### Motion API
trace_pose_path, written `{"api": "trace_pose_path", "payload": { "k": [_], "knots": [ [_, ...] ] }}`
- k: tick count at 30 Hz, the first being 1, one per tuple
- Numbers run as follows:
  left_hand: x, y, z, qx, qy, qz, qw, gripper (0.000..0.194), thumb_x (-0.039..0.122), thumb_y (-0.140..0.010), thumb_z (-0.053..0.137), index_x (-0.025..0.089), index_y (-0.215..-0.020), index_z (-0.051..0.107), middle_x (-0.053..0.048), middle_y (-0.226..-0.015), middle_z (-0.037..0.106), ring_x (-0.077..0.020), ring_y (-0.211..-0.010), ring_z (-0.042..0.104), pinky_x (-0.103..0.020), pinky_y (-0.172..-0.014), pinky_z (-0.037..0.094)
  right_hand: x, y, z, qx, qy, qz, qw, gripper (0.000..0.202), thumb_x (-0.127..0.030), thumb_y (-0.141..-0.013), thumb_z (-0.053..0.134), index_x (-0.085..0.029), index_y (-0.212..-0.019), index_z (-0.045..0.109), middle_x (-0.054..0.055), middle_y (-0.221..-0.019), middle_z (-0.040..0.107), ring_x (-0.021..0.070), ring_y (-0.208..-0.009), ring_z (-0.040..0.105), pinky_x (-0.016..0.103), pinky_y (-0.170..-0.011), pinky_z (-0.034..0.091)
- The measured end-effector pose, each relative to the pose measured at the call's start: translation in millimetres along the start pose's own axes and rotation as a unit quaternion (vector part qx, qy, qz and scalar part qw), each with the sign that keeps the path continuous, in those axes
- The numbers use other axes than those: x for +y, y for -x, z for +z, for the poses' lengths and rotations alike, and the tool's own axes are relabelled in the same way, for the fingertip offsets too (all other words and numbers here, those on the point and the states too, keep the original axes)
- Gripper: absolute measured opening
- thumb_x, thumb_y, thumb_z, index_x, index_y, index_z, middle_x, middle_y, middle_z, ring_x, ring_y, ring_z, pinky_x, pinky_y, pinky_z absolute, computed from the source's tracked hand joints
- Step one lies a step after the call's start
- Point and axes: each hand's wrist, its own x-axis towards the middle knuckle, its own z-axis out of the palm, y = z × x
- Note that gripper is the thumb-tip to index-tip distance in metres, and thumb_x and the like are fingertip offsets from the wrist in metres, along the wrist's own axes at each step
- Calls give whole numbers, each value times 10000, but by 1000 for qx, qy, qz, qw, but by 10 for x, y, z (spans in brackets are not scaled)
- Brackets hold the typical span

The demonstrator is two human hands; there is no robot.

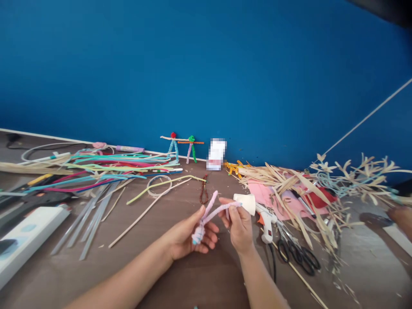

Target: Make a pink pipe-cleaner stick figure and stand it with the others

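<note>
A pale pink pipe-cleaner figure (198, 233) is held above the table, with a white and bluish wrapped lump at its lower end and two pink limbs spreading upward. My left hand (193, 234) grips it near the lump, thumb on top and the other fingers curled beneath. The fingers of my right hand (237, 223) pinch the tip of the limb that bends right. Against the blue wall stand two finished-looking stick figures, one with a red head (173, 135) and one with a green head (192, 138).
Colourful pipe cleaners (128, 167), clear glue sticks (92, 219) and a white power strip (30, 240) lie left. A glue gun (268, 223), paper cup (246, 203), black-handled scissors (299, 256) and dried strips (277, 178) are right. Another person's hand (401, 219) shows at the right edge.
</note>
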Motion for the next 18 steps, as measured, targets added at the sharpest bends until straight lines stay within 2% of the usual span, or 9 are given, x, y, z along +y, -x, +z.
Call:
{"api": "trace_pose_path", "payload": {
  "k": [3,5,9,11,14,18],
  "knots": [
    [-21,-36,-56,43,89,67,993,296,419,-663,575,125,-692,585,-1,-549,575,-77,-476,523,-192,-481,407,1,2,29,-42,33,6,999,300,-358,-811,391,-164,-925,589,2,-629,478,68,-441,358,216,-410,277],
    [-7,-38,-107,44,115,97,988,190,314,-644,625,135,-692,580,6,-557,578,-73,-473,525,-200,-497,424,-1,-3,43,-70,52,12,996,302,-359,-812,388,-162,-921,589,1,-647,461,69,-453,368,217,-423,291],
    [44,-2,-169,-21,101,111,988,227,295,-606,659,130,-750,599,-42,-644,626,-116,-527,571,-240,-526,448,18,-10,48,-94,44,27,994,297,-357,-814,387,-154,-884,592,-4,-640,441,69,-465,379,217,-439,297],
    [75,13,-174,-23,73,116,990,244,275,-597,667,119,-774,607,-43,-612,619,-110,-495,558,-228,-497,434,47,-10,42,-83,28,35,996,290,-356,-813,394,-148,-866,589,-6,-630,444,68,-457,374,215,-432,288],
    [125,20,-154,31,12,136,990,240,231,-606,661,114,-810,614,-4,-526,575,-64,-415,498,-172,-420,363,105,-16,36,-50,29,54,997,297,-374,-805,404,-136,-817,582,-10,-594,450,65,-433,361,210,-416,278],
    [169,17,-111,113,-107,193,969,288,274,-620,646,110,-855,614,-14,-579,584,-54,-437,480,-151,-378,276,156,-34,37,-22,60,70,995,316,-392,-797,410,-131,-678,544,-23,-523,437,59,-405,341,201,-403,262]
  ]
}}
